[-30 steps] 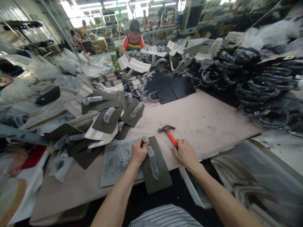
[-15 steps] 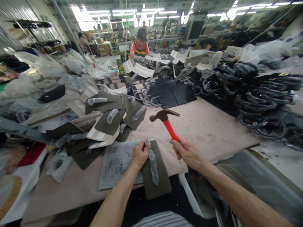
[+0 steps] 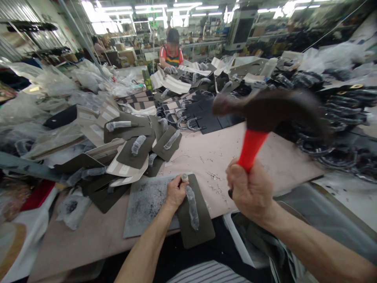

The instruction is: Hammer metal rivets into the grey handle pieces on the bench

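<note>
My right hand (image 3: 251, 188) grips the orange-red handle of a claw hammer (image 3: 256, 141), raised high to the right with its dark head blurred. My left hand (image 3: 176, 192) is closed around a short metal punch (image 3: 184, 177), whose round top shows above the fingers. The punch stands upright at the far end of a dark olive panel (image 3: 203, 220); its tip is hidden. A plastic-wrapped handle (image 3: 192, 208) runs along that panel. Under the panel and my left hand lies a grey, scuffed board (image 3: 144, 208) at the table's front edge.
Similar olive panels (image 3: 129, 153) are piled at the left. Small metal bits (image 3: 216, 182) lie scattered on the table (image 3: 203, 153). Black wrapped handles (image 3: 335, 129) are heaped at the right. A co-worker (image 3: 171, 53) sits across the table. A grey bin (image 3: 321, 208) stands at lower right.
My right hand has lifted the hammer up and toward me, so it looks much larger. My left hand still holds the punch at the same spot on the panel.
</note>
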A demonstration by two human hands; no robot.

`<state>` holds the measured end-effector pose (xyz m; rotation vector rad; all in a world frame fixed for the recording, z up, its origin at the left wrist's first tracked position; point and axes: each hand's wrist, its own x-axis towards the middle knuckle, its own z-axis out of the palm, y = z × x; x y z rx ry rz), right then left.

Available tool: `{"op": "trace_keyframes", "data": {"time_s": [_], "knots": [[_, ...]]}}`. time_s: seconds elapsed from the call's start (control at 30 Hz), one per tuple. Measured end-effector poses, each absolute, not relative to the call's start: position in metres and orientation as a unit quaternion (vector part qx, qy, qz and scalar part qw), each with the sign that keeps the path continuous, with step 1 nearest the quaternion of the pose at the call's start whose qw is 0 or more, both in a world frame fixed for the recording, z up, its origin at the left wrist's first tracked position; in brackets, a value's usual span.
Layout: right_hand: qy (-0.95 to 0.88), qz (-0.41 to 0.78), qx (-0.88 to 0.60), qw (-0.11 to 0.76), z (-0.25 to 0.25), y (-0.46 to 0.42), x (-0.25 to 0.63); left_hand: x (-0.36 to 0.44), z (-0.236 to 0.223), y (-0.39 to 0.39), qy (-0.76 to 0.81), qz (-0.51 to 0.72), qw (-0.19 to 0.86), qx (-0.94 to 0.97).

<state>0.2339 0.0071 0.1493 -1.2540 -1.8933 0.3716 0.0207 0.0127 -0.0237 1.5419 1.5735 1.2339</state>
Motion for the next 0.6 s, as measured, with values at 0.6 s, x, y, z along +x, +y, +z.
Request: {"op": "trace_keyframes", "data": {"time_s": [0.6], "knots": [[-0.791, 0.216, -0.558, 0.124, 0.099, 0.006, 0.244, 0.023, -0.016, 0.01, 0.592, 0.463, 0.305, 0.584]]}}
